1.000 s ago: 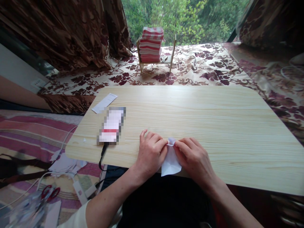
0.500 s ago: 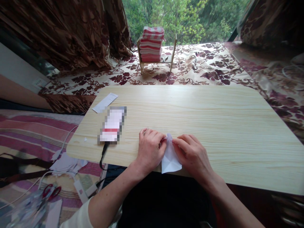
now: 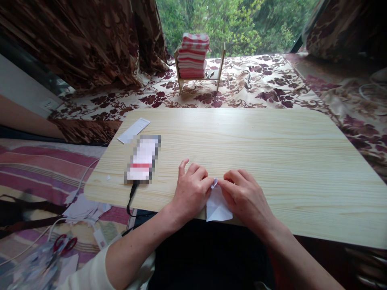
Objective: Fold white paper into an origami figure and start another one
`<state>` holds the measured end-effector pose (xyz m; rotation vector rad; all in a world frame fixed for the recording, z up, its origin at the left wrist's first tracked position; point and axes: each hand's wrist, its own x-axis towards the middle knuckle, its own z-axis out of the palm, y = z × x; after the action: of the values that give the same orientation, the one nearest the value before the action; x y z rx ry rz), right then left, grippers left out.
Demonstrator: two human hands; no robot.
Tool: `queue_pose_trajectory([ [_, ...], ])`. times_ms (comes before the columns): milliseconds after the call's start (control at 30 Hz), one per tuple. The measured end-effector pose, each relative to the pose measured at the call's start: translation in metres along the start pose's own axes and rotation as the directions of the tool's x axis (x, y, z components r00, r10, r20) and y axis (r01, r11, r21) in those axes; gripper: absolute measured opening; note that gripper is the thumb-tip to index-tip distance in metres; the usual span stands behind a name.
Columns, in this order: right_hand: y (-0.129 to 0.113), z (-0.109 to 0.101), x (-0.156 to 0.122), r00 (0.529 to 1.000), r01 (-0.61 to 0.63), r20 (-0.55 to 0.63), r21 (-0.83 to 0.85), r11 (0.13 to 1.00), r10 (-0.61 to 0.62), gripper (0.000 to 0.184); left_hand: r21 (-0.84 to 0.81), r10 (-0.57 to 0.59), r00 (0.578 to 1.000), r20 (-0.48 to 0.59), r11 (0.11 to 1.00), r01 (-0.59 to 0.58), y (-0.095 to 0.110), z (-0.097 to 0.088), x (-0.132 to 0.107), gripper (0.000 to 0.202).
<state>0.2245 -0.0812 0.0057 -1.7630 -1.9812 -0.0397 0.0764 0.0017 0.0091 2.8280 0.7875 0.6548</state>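
Note:
A small white sheet of paper [image 3: 218, 207] lies at the near edge of the wooden table [image 3: 272, 161], creased, with its far end rolled or folded over. My left hand [image 3: 193, 189] pinches that far end from the left, its little finger raised. From the right, my right hand [image 3: 244, 195] grips the same end between thumb and fingers. The two hands' fingertips nearly meet at the folded tip. Parts of the paper's sides are hidden under the hands.
A blurred-out phone [image 3: 142, 159] with a black cable and a white paper strip [image 3: 134, 130] lie on the table's left. Scissors [image 3: 65, 244] and paper scraps [image 3: 87, 207] are on the bed at left. Folded red-and-white cloths [image 3: 192, 58] sit on a small rack by the window.
The paper's upright far tip has been bent or rolled down toward me. My left hand's fingers have shifted, with the little finger lifting away.

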Motion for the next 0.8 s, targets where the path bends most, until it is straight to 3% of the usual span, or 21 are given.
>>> queue_pose_trajectory([
  [167,-0.004,-0.002,-0.003,0.997,-0.013,0.070,0.009,1.000,0.012,0.017,0.028,0.069,0.996,0.049,0.997,-0.071,0.003,-0.003,-0.006,0.016],
  [400,-0.005,-0.004,-0.007,0.995,-0.041,0.090,0.074,0.996,0.034,0.019,0.011,0.070,0.988,0.140,0.997,-0.072,0.006,-0.010,-0.012,0.022],
  [800,-0.005,0.001,-0.005,0.993,-0.115,0.036,0.166,0.979,0.111,0.023,-0.026,0.008,0.994,0.107,1.000,-0.006,0.007,-0.007,-0.010,0.021],
])
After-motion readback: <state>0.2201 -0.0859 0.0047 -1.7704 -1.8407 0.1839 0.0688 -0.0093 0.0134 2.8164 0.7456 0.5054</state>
